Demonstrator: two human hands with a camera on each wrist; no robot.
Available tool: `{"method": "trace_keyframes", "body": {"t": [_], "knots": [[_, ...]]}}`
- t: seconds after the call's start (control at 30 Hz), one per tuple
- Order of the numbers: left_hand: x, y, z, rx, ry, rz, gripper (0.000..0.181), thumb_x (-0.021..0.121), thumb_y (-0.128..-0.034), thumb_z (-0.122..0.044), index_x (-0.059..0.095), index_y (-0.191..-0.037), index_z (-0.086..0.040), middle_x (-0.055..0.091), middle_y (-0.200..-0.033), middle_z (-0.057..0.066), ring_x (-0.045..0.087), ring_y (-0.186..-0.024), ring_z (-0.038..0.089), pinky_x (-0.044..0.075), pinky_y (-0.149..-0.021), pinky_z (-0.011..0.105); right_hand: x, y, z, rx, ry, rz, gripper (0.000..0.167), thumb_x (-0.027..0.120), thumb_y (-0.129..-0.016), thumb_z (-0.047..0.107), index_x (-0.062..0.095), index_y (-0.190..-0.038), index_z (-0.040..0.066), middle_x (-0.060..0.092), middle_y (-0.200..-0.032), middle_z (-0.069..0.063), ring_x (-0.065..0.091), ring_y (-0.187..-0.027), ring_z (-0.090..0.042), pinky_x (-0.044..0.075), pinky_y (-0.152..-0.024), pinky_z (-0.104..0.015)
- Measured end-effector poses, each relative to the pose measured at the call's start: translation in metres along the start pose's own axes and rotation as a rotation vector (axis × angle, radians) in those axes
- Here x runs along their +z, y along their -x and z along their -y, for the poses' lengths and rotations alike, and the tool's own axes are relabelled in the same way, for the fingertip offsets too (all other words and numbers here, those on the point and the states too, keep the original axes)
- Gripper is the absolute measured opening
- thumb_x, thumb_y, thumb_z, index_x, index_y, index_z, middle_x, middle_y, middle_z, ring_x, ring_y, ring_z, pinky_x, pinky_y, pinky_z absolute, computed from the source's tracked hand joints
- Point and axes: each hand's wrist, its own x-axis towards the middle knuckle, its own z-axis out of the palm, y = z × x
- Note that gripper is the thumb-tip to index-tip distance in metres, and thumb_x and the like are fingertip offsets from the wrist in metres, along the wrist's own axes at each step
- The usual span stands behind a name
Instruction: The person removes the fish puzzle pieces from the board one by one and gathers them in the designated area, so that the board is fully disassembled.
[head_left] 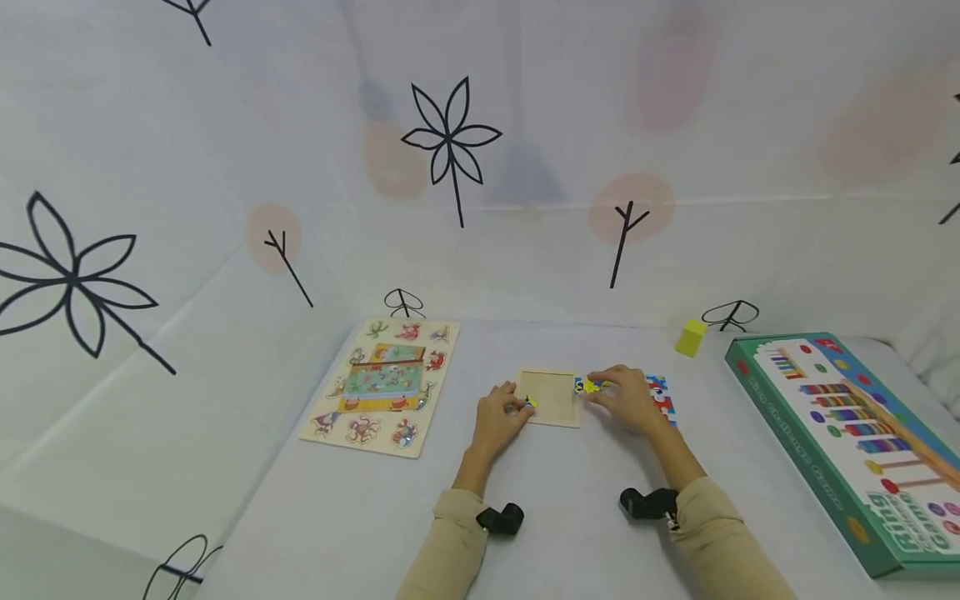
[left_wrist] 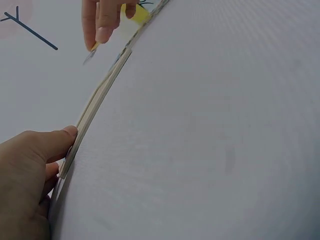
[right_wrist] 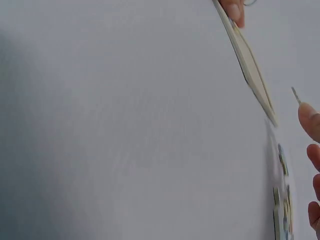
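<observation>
A shallow wooden puzzle tray (head_left: 555, 402) lies in the middle of the table. My left hand (head_left: 501, 417) grips its left edge, the thumb on the rim in the left wrist view. By those fingertips, a small yellow and blue puzzle piece (head_left: 531, 402) sits at the tray's left side. Over the tray's right edge, my right hand (head_left: 628, 402) pinches a thin yellow and blue jigsaw piece (head_left: 591, 387), seen edge-on and raised above the tray in both wrist views. Red, blue and white jigsaw pieces (head_left: 660, 396) lie beyond the right hand, partly hidden by it.
A wooden picture board (head_left: 438, 400) with sea animals lies at the left. A yellow block (head_left: 691, 338) stands at the back right. Along the right side lies a large green game box (head_left: 840, 467). Behind the table hangs a patterned white cloth (head_left: 540, 267).
</observation>
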Motion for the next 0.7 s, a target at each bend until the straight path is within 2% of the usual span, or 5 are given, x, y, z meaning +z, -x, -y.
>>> {"method": "trace_keyframes", "body": {"t": [0.07, 0.2, 0.33, 0.7], "knots": [[0.0, 0.0, 0.001, 0.009, -0.001, -0.005, 0.012, 0.077, -0.0733, -0.007, 0.071, -0.072, 0.003, 0.063, -0.112, 0.026, 0.057, -0.113, 0.04, 0.04, -0.101, 0.048, -0.005, 0.005, -0.004, 0.011, 0.024, 0.002, 0.032, 0.073, -0.08, 0.014, 0.069, -0.106, -0.003, 0.06, -0.107, -0.027, 0.048, -0.104, -0.045, 0.034, -0.089, -0.059], [0.0, 0.0, 0.0, 0.032, 0.006, -0.019, 0.011, 0.077, -0.0725, -0.005, 0.07, -0.071, 0.003, 0.063, -0.111, 0.027, 0.058, -0.111, 0.04, 0.041, -0.101, 0.048, -0.013, 0.013, -0.008, 0.085, 0.045, 0.038, 0.031, 0.073, -0.081, 0.017, 0.069, -0.106, 0.0, 0.055, -0.111, -0.03, 0.041, -0.107, -0.051, 0.03, -0.085, -0.066], [0.0, 0.0, 0.001, 0.038, 0.014, -0.02, 0.011, 0.077, -0.0725, -0.005, 0.07, -0.071, 0.003, 0.063, -0.111, 0.027, 0.058, -0.111, 0.04, 0.041, -0.101, 0.048, -0.016, 0.017, -0.011, 0.137, 0.073, 0.083, 0.031, 0.072, -0.081, 0.018, 0.069, -0.107, 0.002, 0.05, -0.119, -0.034, 0.034, -0.111, -0.054, 0.027, -0.084, -0.067], [0.002, 0.0, 0.004, 0.065, 0.007, -0.033, 0.012, 0.078, -0.0718, -0.004, 0.07, -0.073, 0.004, 0.064, -0.109, 0.027, 0.059, -0.109, 0.039, 0.042, -0.1, 0.047, -0.012, 0.018, -0.018, 0.146, 0.123, 0.104, 0.03, 0.073, -0.08, 0.022, 0.071, -0.106, 0.006, 0.047, -0.122, -0.033, 0.033, -0.11, -0.051, 0.025, -0.081, -0.065]]}}
